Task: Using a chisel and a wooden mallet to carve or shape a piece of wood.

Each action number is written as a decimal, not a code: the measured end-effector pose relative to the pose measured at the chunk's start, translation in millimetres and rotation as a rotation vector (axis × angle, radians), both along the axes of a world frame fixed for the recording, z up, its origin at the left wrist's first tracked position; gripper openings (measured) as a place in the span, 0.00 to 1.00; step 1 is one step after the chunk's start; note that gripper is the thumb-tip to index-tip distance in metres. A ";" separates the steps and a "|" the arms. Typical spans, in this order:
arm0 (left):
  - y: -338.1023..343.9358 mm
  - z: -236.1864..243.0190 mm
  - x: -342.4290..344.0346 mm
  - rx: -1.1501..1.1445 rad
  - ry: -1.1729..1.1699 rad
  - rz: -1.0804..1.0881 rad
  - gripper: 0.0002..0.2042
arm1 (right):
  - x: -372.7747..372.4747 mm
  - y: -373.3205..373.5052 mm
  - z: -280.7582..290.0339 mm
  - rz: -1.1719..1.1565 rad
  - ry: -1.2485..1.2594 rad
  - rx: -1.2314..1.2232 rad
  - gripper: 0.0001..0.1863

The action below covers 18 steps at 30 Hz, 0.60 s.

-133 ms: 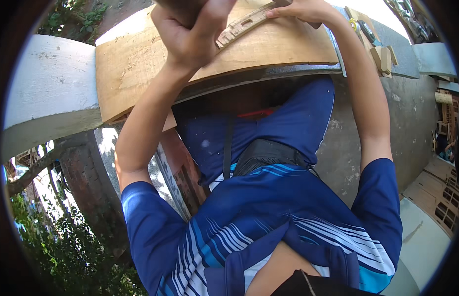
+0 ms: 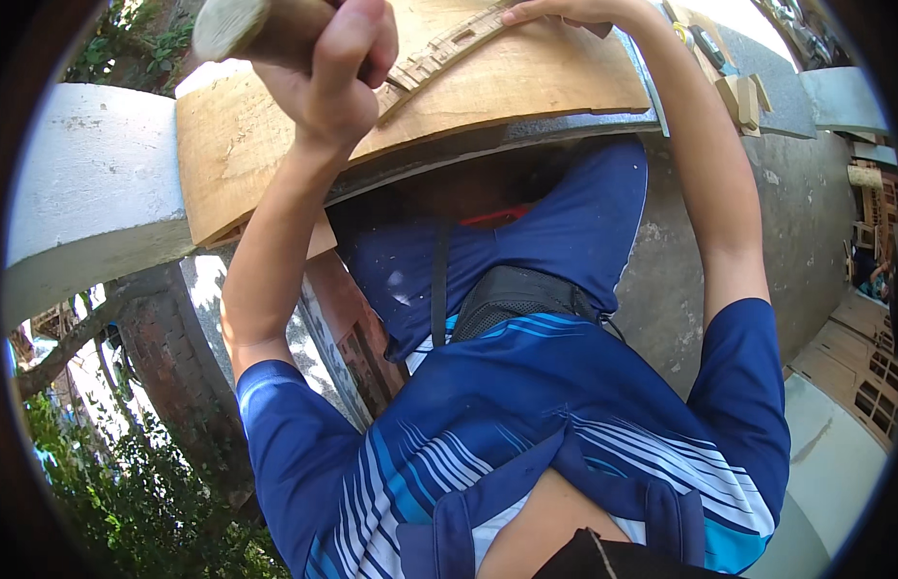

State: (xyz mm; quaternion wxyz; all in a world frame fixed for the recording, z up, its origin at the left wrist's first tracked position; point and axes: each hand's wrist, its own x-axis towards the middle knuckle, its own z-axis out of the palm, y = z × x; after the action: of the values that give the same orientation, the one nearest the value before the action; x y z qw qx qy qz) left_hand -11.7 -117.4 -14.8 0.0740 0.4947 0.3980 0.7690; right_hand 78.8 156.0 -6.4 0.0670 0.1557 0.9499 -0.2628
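Observation:
My left hand [image 2: 338,92] is closed round a thick wooden mallet [image 2: 266,34], raised over the left part of a broad plank [image 2: 526,87]. The mallet's pale round end points left. A narrow carved wood strip [image 2: 459,43] with small slots cut in it lies slantwise on the plank. At the strip's far right end, the thumb of my right hand [image 2: 574,8] rests against the wood. The other fingers are mostly cut off by the upper edge. A dark brown edge [image 2: 599,27] shows under this hand; what it belongs to is hidden.
Small wood blocks [image 2: 743,101] and a yellow-and-black object [image 2: 707,43] lie on the grey ledge at right. A white beam [image 2: 102,174] meets the plank at left. My knees are under the plank's near edge. Carved panels [image 2: 859,376] stand far right.
My left hand has moved left with the mallet, whose pale end now shows. More of the carved strip is uncovered. The view has shifted slightly; the right thumb stays at the strip.

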 end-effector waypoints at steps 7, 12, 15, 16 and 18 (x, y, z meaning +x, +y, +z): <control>-30.7 -8.5 3.5 -0.009 0.052 -0.069 0.11 | -14.6 -2.5 5.9 -0.029 -0.097 -0.115 0.28; -52.7 -30.8 29.8 0.090 0.094 -0.103 0.11 | -11.4 9.4 -1.4 -0.013 -0.049 -0.176 0.27; -66.3 -37.2 41.0 0.092 0.085 -0.028 0.13 | -14.5 4.7 0.4 -0.001 -0.092 -0.197 0.27; -67.2 -38.3 42.0 0.085 0.092 -0.002 0.13 | -14.8 4.0 -1.8 -0.001 -0.082 -0.169 0.28; -69.0 -34.6 40.3 0.105 0.084 -0.002 0.13 | -15.4 2.4 0.6 0.004 -0.063 -0.136 0.28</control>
State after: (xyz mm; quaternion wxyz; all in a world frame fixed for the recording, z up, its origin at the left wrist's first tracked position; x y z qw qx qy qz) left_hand 28.7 -186.5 -49.4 0.0318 0.5301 0.3593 0.7674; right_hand 63.3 158.4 -5.8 0.1076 0.1572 0.9275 -0.3218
